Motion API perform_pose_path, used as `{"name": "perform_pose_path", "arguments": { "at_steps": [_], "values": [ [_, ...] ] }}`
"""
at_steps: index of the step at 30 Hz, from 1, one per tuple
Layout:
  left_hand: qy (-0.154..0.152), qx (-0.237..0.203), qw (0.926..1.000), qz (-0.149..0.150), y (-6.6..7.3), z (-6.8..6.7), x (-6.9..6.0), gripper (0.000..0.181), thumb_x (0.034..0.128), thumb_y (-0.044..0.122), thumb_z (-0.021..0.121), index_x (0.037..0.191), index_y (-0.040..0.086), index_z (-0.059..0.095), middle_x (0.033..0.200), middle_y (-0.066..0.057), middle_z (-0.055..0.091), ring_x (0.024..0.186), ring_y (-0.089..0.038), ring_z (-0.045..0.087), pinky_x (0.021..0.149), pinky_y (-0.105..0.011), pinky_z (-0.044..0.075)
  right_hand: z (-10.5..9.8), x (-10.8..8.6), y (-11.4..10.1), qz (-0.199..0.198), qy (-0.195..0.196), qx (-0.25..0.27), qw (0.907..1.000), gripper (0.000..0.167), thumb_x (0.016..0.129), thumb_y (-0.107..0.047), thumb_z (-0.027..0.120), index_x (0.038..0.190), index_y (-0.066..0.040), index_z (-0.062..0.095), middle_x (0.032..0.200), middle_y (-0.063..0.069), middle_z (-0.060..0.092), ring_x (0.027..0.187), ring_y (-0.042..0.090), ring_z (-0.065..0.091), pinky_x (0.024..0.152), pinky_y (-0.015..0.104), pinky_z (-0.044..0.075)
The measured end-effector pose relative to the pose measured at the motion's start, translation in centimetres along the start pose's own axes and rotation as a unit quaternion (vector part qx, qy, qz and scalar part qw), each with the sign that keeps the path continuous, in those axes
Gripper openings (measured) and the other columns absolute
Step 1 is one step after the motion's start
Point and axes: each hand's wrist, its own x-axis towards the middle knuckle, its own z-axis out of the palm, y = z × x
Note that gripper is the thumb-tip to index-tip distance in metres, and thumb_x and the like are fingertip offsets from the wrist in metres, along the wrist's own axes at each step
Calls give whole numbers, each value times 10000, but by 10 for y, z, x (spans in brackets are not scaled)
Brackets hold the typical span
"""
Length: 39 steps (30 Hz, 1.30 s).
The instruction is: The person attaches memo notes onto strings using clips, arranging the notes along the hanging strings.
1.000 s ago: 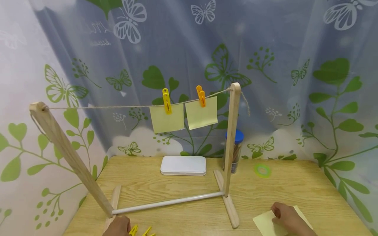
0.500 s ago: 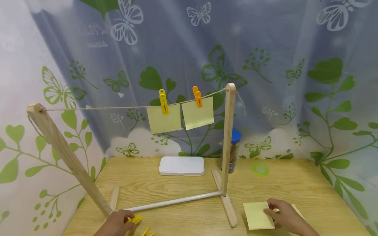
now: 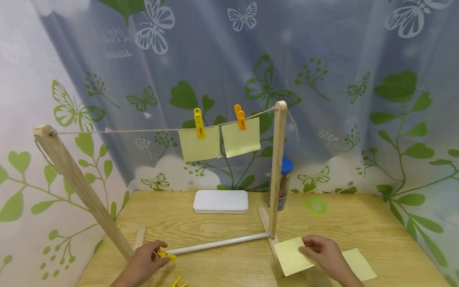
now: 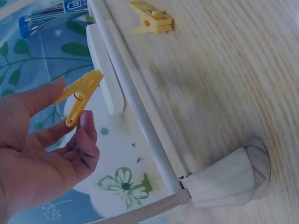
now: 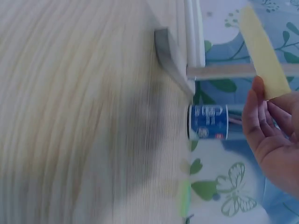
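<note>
My left hand (image 3: 143,261) pinches a yellow clothespin (image 3: 166,255) above the table near the stand's left foot; in the left wrist view thumb and finger hold the clothespin (image 4: 81,95) by its handles. A yellow paper square (image 3: 293,256) is pinched at its right edge by my right hand (image 3: 328,257), in front of the stand's right foot. Another paper (image 3: 359,264) lies on the table beside that hand. Two papers (image 3: 199,144) (image 3: 241,137) hang from the string, under a yellow clothespin (image 3: 199,123) and an orange clothespin (image 3: 240,117).
The wooden stand has a left post (image 3: 82,187), a right post (image 3: 277,171) and a white crossbar (image 3: 222,242). Behind it are a white case (image 3: 220,201) and a blue-lidded jar (image 3: 285,171). A green ring (image 3: 316,206) lies right. Another yellow clothespin (image 3: 179,282) is at the front edge.
My left hand has picked up a clothespin and moved right and up with it. My right hand has lifted one paper and carried it left, leaving another paper uncovered on the table.
</note>
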Motion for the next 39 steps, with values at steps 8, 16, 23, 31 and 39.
{"name": "perform_pose_path", "arguments": {
  "at_steps": [8,16,23,31,39],
  "values": [
    [705,79,9958,-579,13,-5,1,350,687,244,841,909,51,651,781,6,625,604,-35,496,540,-189,432,32,11,-17,-116,110,778,9968,229,895,-176,650,988,33,647,747,37,681,465,7,430,432,209,415],
    [754,138,9951,-625,20,-14,3,317,772,291,776,1005,89,703,871,11,639,614,-49,479,506,-211,403,56,25,-41,-377,-143,1526,9875,283,895,-163,650,1004,98,638,703,135,691,458,41,579,439,255,507],
    [805,127,9949,-592,23,-19,2,327,773,273,777,1027,81,703,880,-5,632,624,-47,486,502,-207,404,71,36,-65,-935,-569,2016,9733,265,897,-85,635,980,165,610,874,285,679,734,80,704,680,292,579],
    [1363,196,9903,179,33,-34,6,263,869,305,682,1035,104,715,864,27,641,651,14,523,565,-197,442,90,48,-94,-1010,-673,1976,9727,288,936,-164,600,1034,103,556,887,279,672,629,113,687,528,342,558],
    [2115,92,9738,824,78,-76,5,347,818,256,747,1093,64,658,869,-37,605,590,-1,460,538,-209,426,117,65,-124,-1395,-275,2531,9569,254,929,-155,609,918,95,567,694,223,648,573,81,635,531,300,534]
  ]
}}
